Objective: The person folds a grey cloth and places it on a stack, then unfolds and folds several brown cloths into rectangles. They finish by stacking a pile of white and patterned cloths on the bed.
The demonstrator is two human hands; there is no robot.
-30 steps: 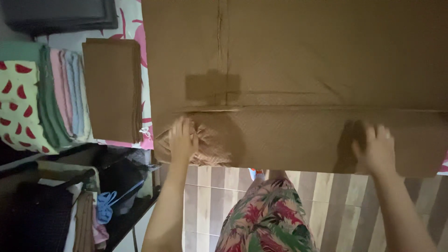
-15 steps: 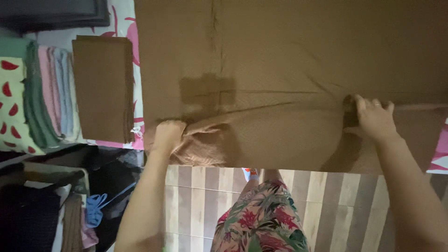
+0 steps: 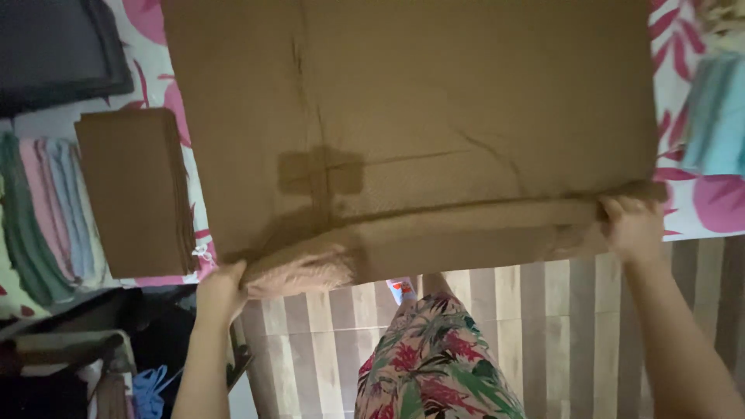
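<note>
Two hands hold one big brown cloth by its near edge, spread over a flowered surface

The brown cloth (image 3: 434,116) is wide, matte and softly creased, and it covers most of the pink-and-white flowered sheet (image 3: 698,206), whose far and right margins show free; its near edge is folded into a thick band hanging over the striped floor (image 3: 543,326), which lies open below. One smaller folded brown stack (image 3: 136,194) lies just beside it on the left, near a row of folded coloured towels (image 3: 46,209). The left hand (image 3: 219,293) is closed around the bunched left corner; the right hand (image 3: 635,229) pinches the right end of the band
</note>
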